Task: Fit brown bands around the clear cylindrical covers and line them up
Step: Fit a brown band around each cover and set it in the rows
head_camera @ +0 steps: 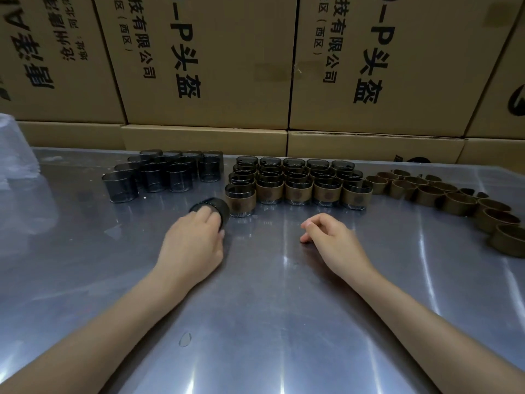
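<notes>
Two hands are over the shiny surface [270,308]. The left hand [193,240] grips a bare clear cover [213,209], tilted on its side, just beside the nearest banded cover [241,199]. The right hand [329,237] holds nothing, fingers loosely curled, fingertips touching the surface. Banded covers [298,177] stand in rows at centre (cardboard boxes [213,66] behind), bare covers [162,172] to their left, loose brown bands [454,197] to their right.

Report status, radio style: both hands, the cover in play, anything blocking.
Left hand grips bare cover, tilted. Right hand holds nothing, fingers loosely curled. Loose brown bands at right. Nothing blocking.
</notes>
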`<move>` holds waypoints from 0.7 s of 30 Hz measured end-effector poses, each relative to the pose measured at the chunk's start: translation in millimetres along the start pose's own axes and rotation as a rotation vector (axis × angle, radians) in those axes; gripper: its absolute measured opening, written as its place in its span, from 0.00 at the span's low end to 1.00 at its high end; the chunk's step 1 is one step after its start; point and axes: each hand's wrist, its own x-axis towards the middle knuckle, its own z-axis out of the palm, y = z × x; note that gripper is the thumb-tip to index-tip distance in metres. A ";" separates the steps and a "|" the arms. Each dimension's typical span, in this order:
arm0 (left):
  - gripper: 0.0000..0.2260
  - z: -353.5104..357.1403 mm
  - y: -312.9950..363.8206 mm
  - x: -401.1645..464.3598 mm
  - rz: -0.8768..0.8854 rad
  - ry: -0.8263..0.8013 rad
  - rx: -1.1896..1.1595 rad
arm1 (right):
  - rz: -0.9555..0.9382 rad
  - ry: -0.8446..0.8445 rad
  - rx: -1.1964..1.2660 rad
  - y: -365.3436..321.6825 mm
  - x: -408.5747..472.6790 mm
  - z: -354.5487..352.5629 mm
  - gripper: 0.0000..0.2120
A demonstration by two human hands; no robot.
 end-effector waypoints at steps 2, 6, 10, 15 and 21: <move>0.06 -9.3 20.0 -12.7 0.083 0.035 -0.050 | -0.015 -0.020 -0.031 0.3 -0.4 -0.8 0.04; 0.07 -16.8 52.9 -24.7 0.262 0.112 -0.099 | -0.184 -0.185 -0.173 0.6 -4.9 1.9 0.21; 0.10 -11.0 72.3 -14.3 0.279 0.157 -0.155 | -0.370 -0.241 -0.227 -4.0 -10.3 4.2 0.36; 0.12 -0.6 100.6 4.6 0.344 0.247 -0.236 | -0.357 -0.148 -0.106 1.3 -5.3 2.5 0.26; 0.31 7.8 92.9 9.1 0.156 0.217 -0.733 | -0.312 -0.106 0.124 5.5 -1.3 2.4 0.28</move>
